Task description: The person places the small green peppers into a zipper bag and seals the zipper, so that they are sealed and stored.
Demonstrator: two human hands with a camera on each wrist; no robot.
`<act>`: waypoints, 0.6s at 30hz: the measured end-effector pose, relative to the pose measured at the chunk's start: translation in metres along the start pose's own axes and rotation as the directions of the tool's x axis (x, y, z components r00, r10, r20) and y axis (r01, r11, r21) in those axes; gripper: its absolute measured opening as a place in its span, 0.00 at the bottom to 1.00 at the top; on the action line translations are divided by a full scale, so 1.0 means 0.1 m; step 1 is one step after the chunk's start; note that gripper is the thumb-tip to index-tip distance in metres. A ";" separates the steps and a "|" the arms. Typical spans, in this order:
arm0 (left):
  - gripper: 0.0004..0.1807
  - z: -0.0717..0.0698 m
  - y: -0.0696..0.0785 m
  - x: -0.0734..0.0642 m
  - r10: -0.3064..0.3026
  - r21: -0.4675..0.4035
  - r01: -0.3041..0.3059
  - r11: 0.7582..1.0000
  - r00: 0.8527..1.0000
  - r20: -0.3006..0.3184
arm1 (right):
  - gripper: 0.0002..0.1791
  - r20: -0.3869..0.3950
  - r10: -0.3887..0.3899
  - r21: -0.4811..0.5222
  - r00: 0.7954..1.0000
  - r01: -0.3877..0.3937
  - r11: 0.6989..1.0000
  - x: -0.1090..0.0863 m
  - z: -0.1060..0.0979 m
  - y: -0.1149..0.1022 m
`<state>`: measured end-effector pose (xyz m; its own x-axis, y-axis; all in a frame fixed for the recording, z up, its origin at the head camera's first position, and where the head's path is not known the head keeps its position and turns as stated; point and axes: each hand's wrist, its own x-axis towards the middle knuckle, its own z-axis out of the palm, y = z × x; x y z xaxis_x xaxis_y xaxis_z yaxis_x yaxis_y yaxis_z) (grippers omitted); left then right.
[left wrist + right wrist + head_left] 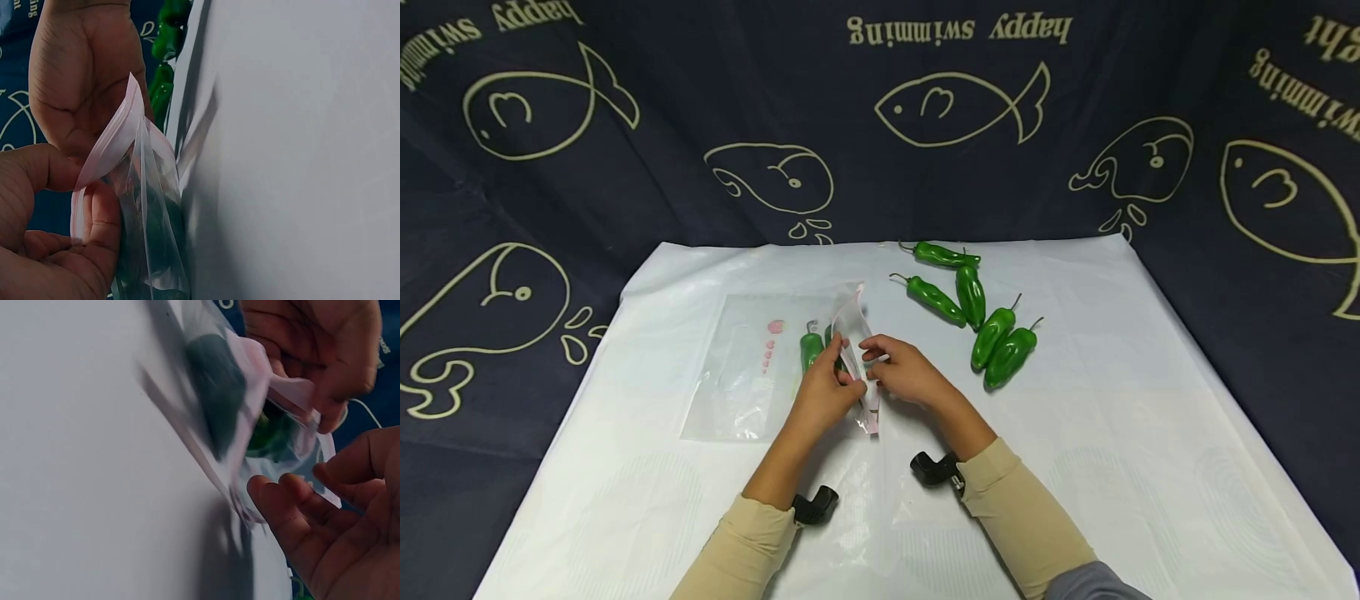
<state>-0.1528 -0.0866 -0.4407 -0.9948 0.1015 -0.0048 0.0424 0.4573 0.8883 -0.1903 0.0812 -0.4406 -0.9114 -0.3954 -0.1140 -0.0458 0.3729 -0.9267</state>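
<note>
A clear zip bag (741, 408) with a pink-edged mouth and small red prints lies on the table, its mouth end lifted. My left hand (826, 396) pinches one side of that mouth between thumb and fingers. Inside, green peppers (810, 348) show through the plastic. In the right wrist view a green pepper (269, 432) is visible through the gaping mouth. My right hand (910, 371) is at the mouth's right side, fingers loosely bent and apart, fingertips (259, 487) right at the pink rim.
Several loose green peppers (1011, 357) lie on the white-covered table (1120, 467), to the right of the bag and toward the back. A dark curtain (865, 192) with fish drawings hangs behind the table. Each wrist wears a black camera mount (816, 506).
</note>
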 end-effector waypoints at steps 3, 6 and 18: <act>0.50 0.00 0.00 0.00 0.000 -0.013 0.000 1.000 1.000 0.000 | 0.25 0.000 -0.017 -0.001 1.000 0.017 1.000 -0.01 -0.07 0.00; 0.50 0.01 -0.01 0.00 0.003 -0.019 -0.003 1.000 1.000 -0.002 | 0.25 -0.019 -0.025 0.000 1.000 0.025 1.000 -0.02 -0.15 0.01; 0.50 0.02 -0.03 0.00 -0.004 -0.034 0.004 0.999 1.000 -0.019 | 0.22 -0.123 -0.098 -0.089 0.988 0.088 0.992 -0.16 -0.46 0.03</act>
<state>-0.1523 -0.0859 -0.4441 -0.9965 0.0832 -0.0001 0.0355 0.4270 0.9035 -0.1952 0.1275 -0.4252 -0.9458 -0.3240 0.0226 -0.1619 0.4098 -0.8977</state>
